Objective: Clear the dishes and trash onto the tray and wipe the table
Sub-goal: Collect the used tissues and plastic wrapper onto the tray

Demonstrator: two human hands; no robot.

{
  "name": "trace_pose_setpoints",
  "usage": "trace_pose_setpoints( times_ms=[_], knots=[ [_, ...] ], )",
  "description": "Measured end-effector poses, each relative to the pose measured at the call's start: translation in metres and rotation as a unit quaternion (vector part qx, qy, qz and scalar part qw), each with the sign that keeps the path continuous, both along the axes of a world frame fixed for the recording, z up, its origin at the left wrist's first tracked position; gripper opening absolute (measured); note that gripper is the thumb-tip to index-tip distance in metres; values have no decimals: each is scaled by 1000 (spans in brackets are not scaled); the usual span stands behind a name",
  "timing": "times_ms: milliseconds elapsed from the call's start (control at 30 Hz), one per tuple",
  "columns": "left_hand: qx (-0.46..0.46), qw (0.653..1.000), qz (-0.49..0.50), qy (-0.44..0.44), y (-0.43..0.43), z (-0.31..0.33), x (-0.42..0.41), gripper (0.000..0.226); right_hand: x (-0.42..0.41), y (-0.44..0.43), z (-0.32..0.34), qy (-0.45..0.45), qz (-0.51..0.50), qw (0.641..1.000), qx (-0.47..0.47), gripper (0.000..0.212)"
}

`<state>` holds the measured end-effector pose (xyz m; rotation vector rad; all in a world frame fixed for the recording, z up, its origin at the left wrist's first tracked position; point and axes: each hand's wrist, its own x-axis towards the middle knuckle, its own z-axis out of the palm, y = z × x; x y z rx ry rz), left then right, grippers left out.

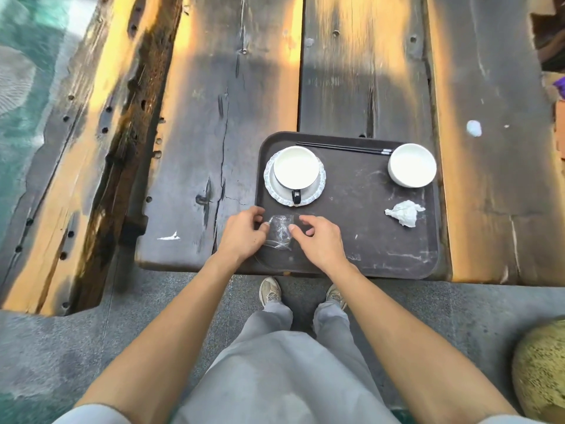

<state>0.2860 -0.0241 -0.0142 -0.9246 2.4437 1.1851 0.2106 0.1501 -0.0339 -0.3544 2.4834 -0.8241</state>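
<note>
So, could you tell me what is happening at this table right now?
A person is clearing a wooden table onto a dark tray. Both hands, the left hand and the right hand, are at a crumpled clear plastic wrapper at the tray's near left corner. Already on the tray are a cup on a saucer, black chopsticks, a white bowl and a crumpled napkin. A white scrap and a white spot remain on the table.

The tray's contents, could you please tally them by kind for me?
Cups: 1
Saucers: 1
Bowls: 1
Chopstick pairs: 1
Crumpled tissues: 1
Clear plastic wrappers: 1, between both hands
Total: 6
</note>
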Motion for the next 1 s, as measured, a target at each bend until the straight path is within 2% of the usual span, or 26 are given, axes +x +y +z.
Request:
trace_pose_setpoints(
  times_ms=[233, 367, 433, 500, 667, 833, 933, 1000],
  knots=[
    [-67, 986, -119, 91, 40, 12, -28, 36, -49, 74, 0, 70, -54, 994, 67, 33],
    [-78, 977, -183, 76, 81, 9, -56, 39, -86, 132, -2, 163, -70, 969, 173, 40],
    [-88, 970, -218, 54, 102, 4, -73, 41, -100, 156, -4, 172, -25, 956, 236, 46],
    [-100, 963, -247, 24, 120, 1, -87, 44, -112, 173, -7, 165, 13, 955, 246, 42],
    [-123, 959, -253, -6, 159, -1, -124, 46, -134, 202, -14, 149, 15, 984, 96, 17],
    [-146, 963, -225, 5, 186, 10, -170, 44, -151, 218, 14, 130, -4, 991, -18, 16],
    [-152, 966, -206, 30, 199, 19, -201, 41, -170, 231, 42, 45, -41, 994, -94, 13],
    [-158, 967, -198, 42, 206, 25, -220, 41, -186, 239, 58, -42, -81, 981, -171, 11]
  ],
)
